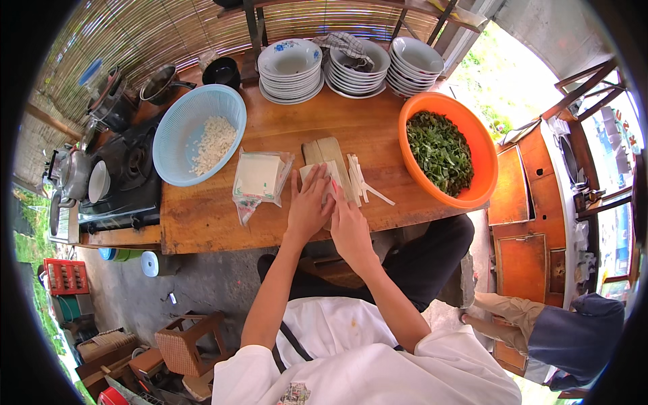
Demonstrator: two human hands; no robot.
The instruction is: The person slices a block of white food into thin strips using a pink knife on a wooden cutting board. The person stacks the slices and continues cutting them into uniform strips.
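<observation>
A small wooden cutting board [324, 147] lies on the wooden table, with a stack of pale, thin square sheets [331, 166] on it, probably pastry wrappers. My left hand [310, 202] presses flat on the stack, fingers forward. Close against it, my right hand [350, 225] grips a narrow tool with a red part [334, 185], likely a knife; its blade is hidden. Cut pale strips [357, 177] lie along the board's right side, some hanging over onto the table. Left of the board sits an opened plastic packet [259, 174] of similar square sheets.
A blue basket [169, 136] holds white chopped pieces; an orange basin [488, 177] holds chopped greens. Stacked white bowls and plates [291, 76] line the back. A black gas stove [126, 177] adjoins on the left. Another person [567, 329] stands at lower right, beyond a stool.
</observation>
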